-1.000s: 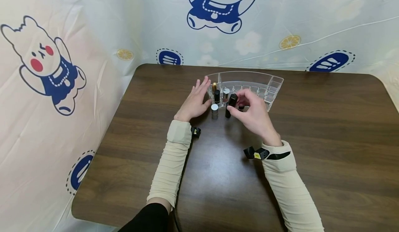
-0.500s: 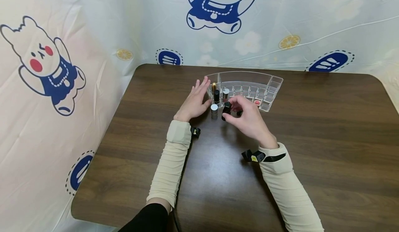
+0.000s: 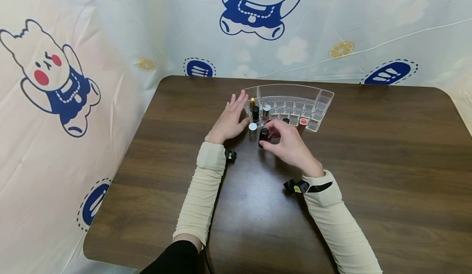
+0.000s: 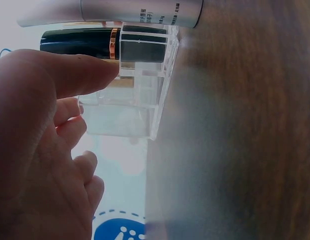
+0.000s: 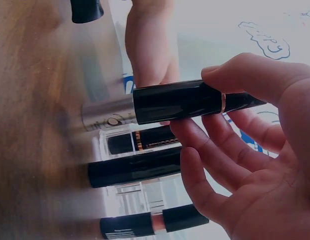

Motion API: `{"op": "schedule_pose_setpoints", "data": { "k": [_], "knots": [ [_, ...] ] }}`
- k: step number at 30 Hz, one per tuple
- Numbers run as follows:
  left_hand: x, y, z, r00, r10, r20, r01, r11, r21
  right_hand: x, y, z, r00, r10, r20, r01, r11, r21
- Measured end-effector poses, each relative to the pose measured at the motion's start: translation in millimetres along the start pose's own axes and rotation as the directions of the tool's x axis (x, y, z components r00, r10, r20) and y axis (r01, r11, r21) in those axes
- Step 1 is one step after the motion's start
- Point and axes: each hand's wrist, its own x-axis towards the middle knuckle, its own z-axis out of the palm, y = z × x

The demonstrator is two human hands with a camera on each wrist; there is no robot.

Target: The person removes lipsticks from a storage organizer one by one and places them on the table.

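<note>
My right hand (image 3: 289, 147) pinches a black lipstick (image 5: 180, 102) with a thin gold band, held upright just in front of the clear organizer (image 3: 324, 110). My left hand (image 3: 229, 120) rests with straight fingers against the organizer's left end. A silver tube (image 3: 252, 131) stands on the table between the hands. In the left wrist view, the thumb lies beside a black lipstick (image 4: 80, 44) with a gold band, seated in the organizer. Two more black tubes, one plain (image 5: 135, 167) and one with a pink band (image 5: 130, 225), stand near the right fingers.
The organizer's left slots also hold a gold-topped tube (image 3: 252, 102) and a silver-capped tube (image 3: 266, 109). A tube with a red-marked top (image 3: 303, 121) stands at its front right. Beneath is a brown wooden table (image 3: 387, 163); a printed curtain (image 3: 313, 28) hangs behind.
My right hand has carried the black lipstick down, left and toward me, away from the organizer. The red-marked tube has come into view behind it. The left hand stays still.
</note>
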Motion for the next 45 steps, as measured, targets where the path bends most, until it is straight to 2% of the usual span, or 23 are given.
{"op": "schedule_pose_setpoints", "data": {
  "k": [17,45],
  "knots": [
    [-0.7,0.6,-1.0,1.000,-0.009,0.000,0.009,1.000,-0.011,1.0,6,15,0.997,0.015,0.072,-0.012,0.999,-0.048],
    [-2.6,2.4,-2.9,1.000,-0.003,0.000,0.003,1.000,-0.016,2.2,8,24,0.995,-0.011,0.101,0.017,0.998,-0.065]
  ]
}}
